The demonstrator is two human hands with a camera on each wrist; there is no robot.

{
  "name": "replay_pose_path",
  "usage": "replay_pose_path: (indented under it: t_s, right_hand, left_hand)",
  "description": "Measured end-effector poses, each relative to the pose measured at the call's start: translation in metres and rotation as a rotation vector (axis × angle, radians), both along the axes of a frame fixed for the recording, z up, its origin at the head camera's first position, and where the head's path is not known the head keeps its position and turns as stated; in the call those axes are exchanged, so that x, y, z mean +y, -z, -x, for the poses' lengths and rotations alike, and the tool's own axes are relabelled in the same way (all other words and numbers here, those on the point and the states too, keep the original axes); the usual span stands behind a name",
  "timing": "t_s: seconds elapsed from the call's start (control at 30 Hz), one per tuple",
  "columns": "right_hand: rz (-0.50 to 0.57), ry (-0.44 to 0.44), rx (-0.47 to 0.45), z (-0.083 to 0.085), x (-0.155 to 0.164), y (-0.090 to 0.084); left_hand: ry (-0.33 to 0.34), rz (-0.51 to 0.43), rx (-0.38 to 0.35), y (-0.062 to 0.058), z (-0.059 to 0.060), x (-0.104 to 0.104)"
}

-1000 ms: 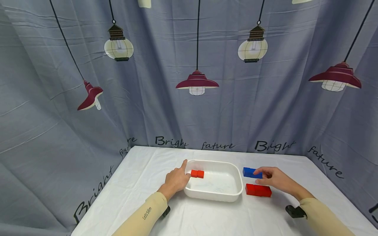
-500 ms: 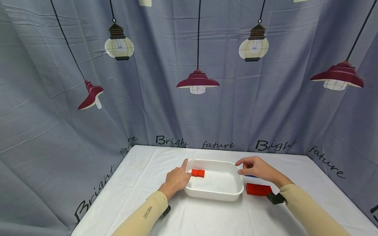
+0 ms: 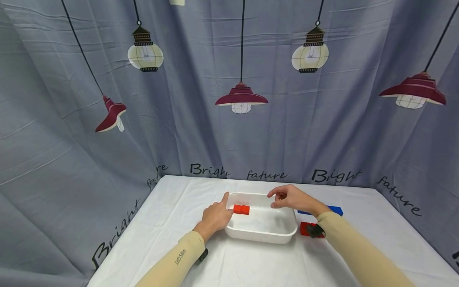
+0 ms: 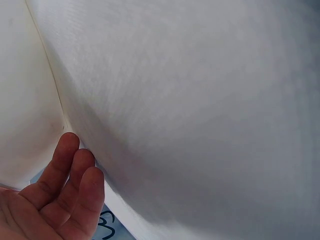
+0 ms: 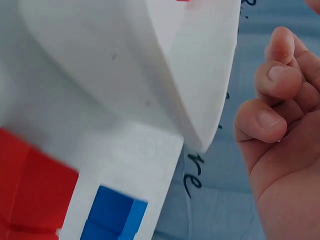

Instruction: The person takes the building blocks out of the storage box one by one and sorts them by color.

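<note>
A white plastic tray point(image 3: 259, 236) stands on the white tablecloth. Two small red blocks point(image 3: 241, 209) lie side by side in its left part. My left hand point(image 3: 214, 218) grips the tray's left end, index finger stretched along the rim and thumb over the edge. In the left wrist view, three fingers point(image 4: 86, 200) of it lie close to the tray's side. Above the tray's right half hovers my right hand point(image 3: 291, 197). Its thumb and index finger are bent and apart, with nothing visible between them. The right wrist view shows its other fingers point(image 5: 270, 120) loosely curled.
To the right of the tray are a row of blue blocks point(image 3: 336, 210), partly behind my right wrist, and a row of larger red blocks point(image 3: 304, 228), partly covered by my wrist camera point(image 3: 316, 230). A grey-blue curtain point(image 3: 229, 143) with printed lamps hangs behind the table.
My right hand has moved left from beside the blue blocks, past the tray's right rim, to above its inside. My left hand has stayed at the tray's left end.
</note>
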State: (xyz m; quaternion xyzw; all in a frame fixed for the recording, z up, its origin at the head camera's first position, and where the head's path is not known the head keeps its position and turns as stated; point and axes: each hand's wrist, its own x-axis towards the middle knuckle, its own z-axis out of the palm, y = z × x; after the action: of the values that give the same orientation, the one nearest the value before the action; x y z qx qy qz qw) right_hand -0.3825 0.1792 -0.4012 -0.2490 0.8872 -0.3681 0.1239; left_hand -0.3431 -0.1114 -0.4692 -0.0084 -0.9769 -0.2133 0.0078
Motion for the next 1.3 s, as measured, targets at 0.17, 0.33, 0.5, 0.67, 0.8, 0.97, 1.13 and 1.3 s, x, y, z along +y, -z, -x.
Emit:
replay_pose_path:
  t_s: [0.17,0.33,0.5,0.67,0.8,0.97,1.13,1.3]
  right_hand:
    - [0.002,-0.021,-0.006,0.008,-0.016,0.002]
    - [-0.009,-0.038,-0.003,0.014,-0.030,0.004]
    - [-0.007,-0.034,-0.027,0.021,-0.042,0.011]
    - [-0.009,-0.037,-0.045,0.025,-0.054,0.018]
    - [-0.002,-0.043,-0.057,0.027,-0.062,0.025]
    - [-0.014,-0.044,-0.059,0.030,-0.068,0.037]
    - [-0.009,-0.042,-0.066,0.033,-0.072,0.046]
    - [-0.022,-0.020,-0.086,0.033,-0.074,0.052]
  left_hand:
    - [-0.003,0.002,0.000,0.000,0.000,0.000]
    - [-0.006,0.005,0.002,0.000,-0.001,-0.001]
    - [-0.011,0.002,0.002,0.000,-0.001,-0.001]
    - [-0.016,-0.001,-0.014,0.000,-0.001,0.000]
    - [-0.020,-0.002,-0.019,0.000,-0.001,0.001]
    - [-0.020,0.001,-0.015,0.002,-0.001,0.001]
    - [-0.015,0.009,-0.005,0.000,-0.002,0.001]
    - [-0.017,0.014,-0.003,0.000,-0.001,0.000]
